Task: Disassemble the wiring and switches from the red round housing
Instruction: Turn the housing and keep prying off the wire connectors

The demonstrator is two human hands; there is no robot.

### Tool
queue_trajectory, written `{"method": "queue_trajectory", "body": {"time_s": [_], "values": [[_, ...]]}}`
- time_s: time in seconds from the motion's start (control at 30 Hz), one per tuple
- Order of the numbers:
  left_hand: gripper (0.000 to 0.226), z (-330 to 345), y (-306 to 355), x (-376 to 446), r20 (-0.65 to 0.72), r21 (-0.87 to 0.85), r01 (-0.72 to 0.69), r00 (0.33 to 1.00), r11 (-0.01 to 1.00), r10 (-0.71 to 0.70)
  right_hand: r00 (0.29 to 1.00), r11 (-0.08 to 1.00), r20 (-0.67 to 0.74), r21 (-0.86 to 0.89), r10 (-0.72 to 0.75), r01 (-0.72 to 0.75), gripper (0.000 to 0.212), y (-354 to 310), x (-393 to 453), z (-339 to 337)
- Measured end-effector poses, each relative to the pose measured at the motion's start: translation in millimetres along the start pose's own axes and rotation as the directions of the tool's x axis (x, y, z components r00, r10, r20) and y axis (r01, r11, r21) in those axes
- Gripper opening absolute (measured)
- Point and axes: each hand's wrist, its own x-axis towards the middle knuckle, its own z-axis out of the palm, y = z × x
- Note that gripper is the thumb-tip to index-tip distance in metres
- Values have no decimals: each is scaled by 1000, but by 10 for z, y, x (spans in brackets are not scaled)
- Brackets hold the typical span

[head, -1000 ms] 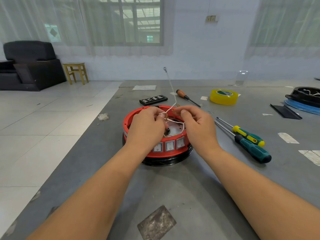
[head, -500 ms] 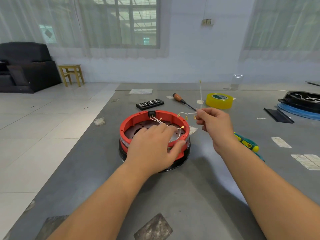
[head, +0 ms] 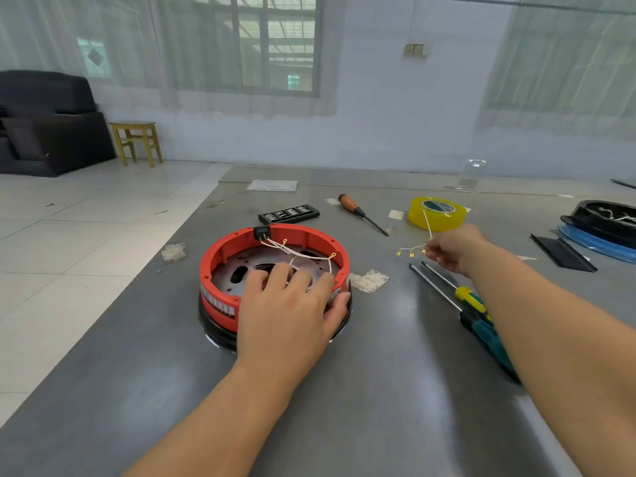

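Note:
The red round housing (head: 234,249) stands on a black base on the grey table. My left hand (head: 289,304) rests over its near rim, fingers inside and thumb against the outer wall. White wires (head: 303,254) with gold terminals still run inside it from a black switch (head: 262,232) at the far rim. My right hand (head: 454,249) is off to the right of the housing, above the table, and pinches a loose white wire bundle (head: 418,248) with several gold terminals hanging left of the fingers.
Two green-handled screwdrivers (head: 478,311) lie under my right forearm. A yellow tape roll (head: 436,213), an orange-handled screwdriver (head: 361,213) and a black switch strip (head: 289,213) lie behind the housing. A black and blue housing (head: 605,225) sits far right. The table's left edge (head: 192,228) is close.
My right hand has pulled the white wire bundle out of the housing and carried it to the right. My left hand dropped from the wires to the housing's near rim.

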Motion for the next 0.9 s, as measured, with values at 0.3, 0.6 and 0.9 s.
{"method": "queue_trajectory", "body": {"time_s": [0.3, 0.6, 0.9], "values": [[35, 86, -12, -58, -70, -40, -1, 998, 999, -2, 966, 702, -70, -701, -250, 130, 13, -128, 280, 260], [36, 29, 1, -36, -60, -35, -2, 998, 999, 0, 874, 413, 260, -801, -410, 432, 31, -135, -20, 241], [35, 18, -3, -37, -55, -42, -1, 999, 999, -2, 885, 285, 392, -844, -249, 454, 54, -71, -190, 510]]}}
